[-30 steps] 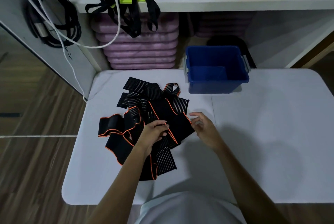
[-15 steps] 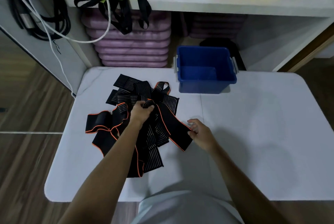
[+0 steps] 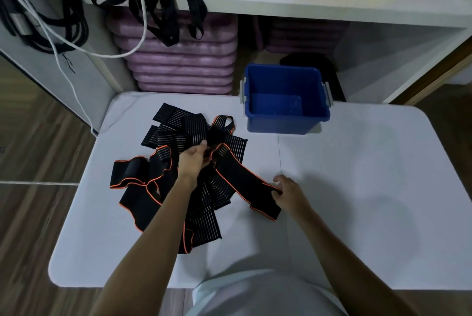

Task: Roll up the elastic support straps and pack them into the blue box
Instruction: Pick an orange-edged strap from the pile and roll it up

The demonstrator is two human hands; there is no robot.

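Straps (image 3: 189, 177) lie tangled left of the blue box (image 3: 286, 101); my left hand (image 3: 194, 160) and right hand (image 3: 287, 192) pinch one strap's (image 3: 242, 180) ends. Pulling may drag neighbours along.

White table (image 3: 357, 213): strap pile (image 3: 178, 183) left, blue box (image 3: 286, 125) at back.

arms: bare, no sleeves showing | hands (image 3: 194, 162): ungloved | top (image 3: 265, 295): white
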